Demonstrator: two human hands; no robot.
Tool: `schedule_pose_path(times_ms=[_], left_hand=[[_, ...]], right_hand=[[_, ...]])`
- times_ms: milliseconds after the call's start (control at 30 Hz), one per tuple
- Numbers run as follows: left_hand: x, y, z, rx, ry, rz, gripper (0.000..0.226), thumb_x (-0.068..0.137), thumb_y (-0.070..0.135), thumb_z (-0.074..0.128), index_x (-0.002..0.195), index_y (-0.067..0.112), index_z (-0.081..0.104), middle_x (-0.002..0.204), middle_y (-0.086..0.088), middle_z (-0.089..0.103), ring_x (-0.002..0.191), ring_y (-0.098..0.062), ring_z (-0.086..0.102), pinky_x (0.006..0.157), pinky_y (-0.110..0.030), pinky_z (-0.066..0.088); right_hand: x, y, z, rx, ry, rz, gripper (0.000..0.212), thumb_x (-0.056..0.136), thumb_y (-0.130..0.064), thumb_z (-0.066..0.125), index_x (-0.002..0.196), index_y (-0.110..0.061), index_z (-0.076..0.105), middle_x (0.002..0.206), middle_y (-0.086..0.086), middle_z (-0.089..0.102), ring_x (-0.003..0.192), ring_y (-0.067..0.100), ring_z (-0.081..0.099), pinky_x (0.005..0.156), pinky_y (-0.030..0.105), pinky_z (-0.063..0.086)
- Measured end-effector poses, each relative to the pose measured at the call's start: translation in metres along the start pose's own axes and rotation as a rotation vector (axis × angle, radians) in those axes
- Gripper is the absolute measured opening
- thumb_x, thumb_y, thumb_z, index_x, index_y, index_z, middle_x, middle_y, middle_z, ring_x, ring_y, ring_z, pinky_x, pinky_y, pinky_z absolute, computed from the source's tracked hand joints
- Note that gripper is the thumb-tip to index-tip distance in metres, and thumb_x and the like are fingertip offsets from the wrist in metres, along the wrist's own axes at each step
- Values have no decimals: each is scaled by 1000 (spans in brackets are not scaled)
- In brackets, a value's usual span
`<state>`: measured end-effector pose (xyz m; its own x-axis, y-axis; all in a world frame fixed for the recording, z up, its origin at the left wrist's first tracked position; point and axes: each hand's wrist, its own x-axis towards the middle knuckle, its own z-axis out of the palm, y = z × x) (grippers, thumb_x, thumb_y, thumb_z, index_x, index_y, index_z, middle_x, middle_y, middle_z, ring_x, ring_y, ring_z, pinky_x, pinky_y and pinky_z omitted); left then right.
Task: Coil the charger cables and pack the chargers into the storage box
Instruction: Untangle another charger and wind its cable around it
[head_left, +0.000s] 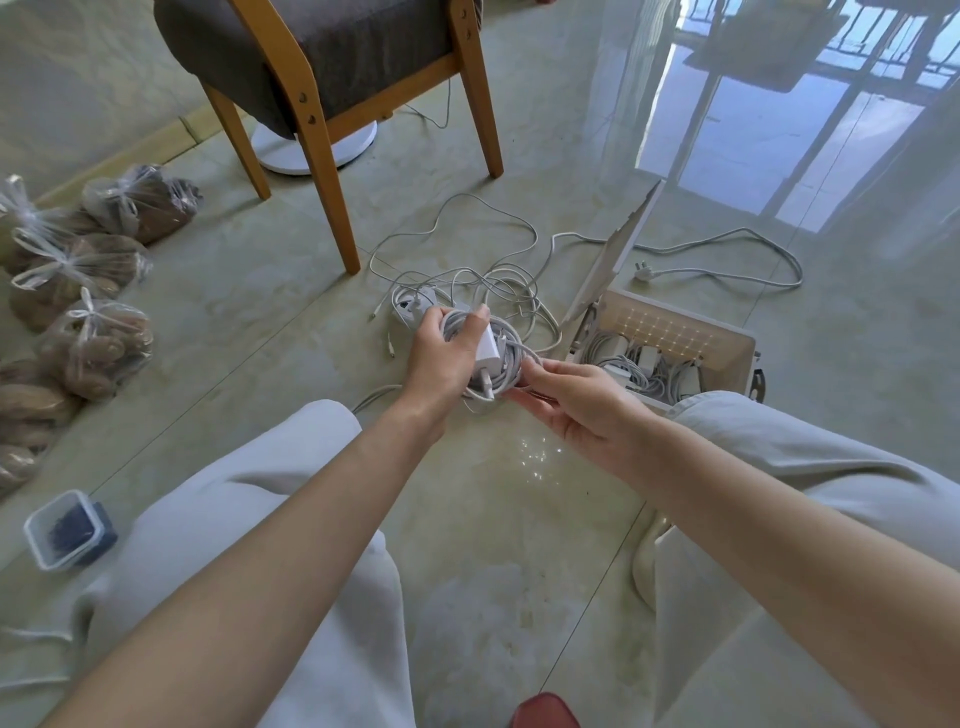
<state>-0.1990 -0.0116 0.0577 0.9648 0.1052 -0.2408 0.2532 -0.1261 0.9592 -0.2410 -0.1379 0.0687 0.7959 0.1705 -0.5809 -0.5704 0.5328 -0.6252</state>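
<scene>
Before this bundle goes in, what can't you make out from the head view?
Head view only:
- Storage box: near side hidden by the right trouser leg; free room unclear.
- Coiled charger: cable end covered by the right hand and left hand.
- Floor tangle: charger count unclear, partly behind the left hand.

One wide-angle head-worn view looks forward and steeply down, close above the glossy pale tiled floor (519, 519), a wooden-framed grey armchair (332, 47) at its far edge.
</scene>
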Motion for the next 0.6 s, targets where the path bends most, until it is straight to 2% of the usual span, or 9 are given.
schedule_pose_path(times_ms=[67, 133, 200, 267, 333, 433, 533, 600], left_hand=[[1, 1, 2, -83, 1, -64, 21, 94, 33, 55, 98, 13, 51, 84, -3, 56, 77, -19, 56, 68, -30, 48], [0, 4, 3, -185, -31, -151, 26, 95, 34, 52, 106, 11, 51, 90, -7, 58, 76, -20, 57, 64, -30, 49], [-2, 5, 6, -222, -62, -166, 24, 95, 34, 51, 104, 12, 51, 91, -6, 58, 76, -18, 58, 65, -29, 49], [-3, 3, 9, -181, -40, -106, 17, 94, 34, 53, 93, 17, 51, 87, -3, 57, 81, -20, 55, 74, -33, 47], [-4, 3, 9, -155, -20, -60, 17, 94, 32, 54, 90, 16, 51, 82, -1, 54, 82, -20, 53, 77, -34, 44], [-2, 3, 5, -82, -18, 1, 22, 94, 32, 54, 99, 11, 52, 84, -2, 54, 79, -18, 52, 73, -31, 45], [0, 3, 4, -36, 35, 37, 23, 94, 31, 55, 101, 10, 51, 83, 0, 53, 76, -15, 52, 66, -26, 46], [1, 1, 2, -33, 83, 23, 24, 94, 31, 55, 102, 9, 50, 83, 0, 53, 76, -16, 52, 64, -23, 46]], right_hand=[[1, 0, -1, 170, 21, 20, 13, 92, 0, 48, 89, 6, 59, 74, 9, 67, 67, 12, 67, 67, 19, 55], [4, 1, -2, 294, 33, 30, 11, 91, 1, 49, 88, 6, 59, 77, 9, 67, 62, 11, 68, 64, 18, 56], [9, 1, -5, 313, 27, 46, 12, 90, -3, 53, 89, 4, 62, 79, 6, 68, 63, 9, 68, 65, 16, 55], [11, 2, -7, 184, 30, 40, 11, 89, -9, 55, 90, -2, 64, 73, 1, 71, 60, 6, 67, 63, 15, 55], [12, 2, -7, 12, 38, 11, 11, 89, -11, 57, 94, -5, 64, 73, 0, 71, 58, 3, 66, 63, 16, 56], [9, -2, -6, -175, 73, -89, 7, 89, -8, 57, 91, -5, 64, 83, 7, 69, 67, 9, 66, 69, 19, 57], [1, -6, 0, -316, 86, -195, 16, 91, 2, 50, 89, -8, 62, 86, 8, 66, 78, 15, 64, 81, 24, 55], [-2, -5, 3, -441, 79, -254, 20, 90, 1, 49, 88, -14, 61, 88, 6, 65, 83, 15, 61, 86, 25, 52]])
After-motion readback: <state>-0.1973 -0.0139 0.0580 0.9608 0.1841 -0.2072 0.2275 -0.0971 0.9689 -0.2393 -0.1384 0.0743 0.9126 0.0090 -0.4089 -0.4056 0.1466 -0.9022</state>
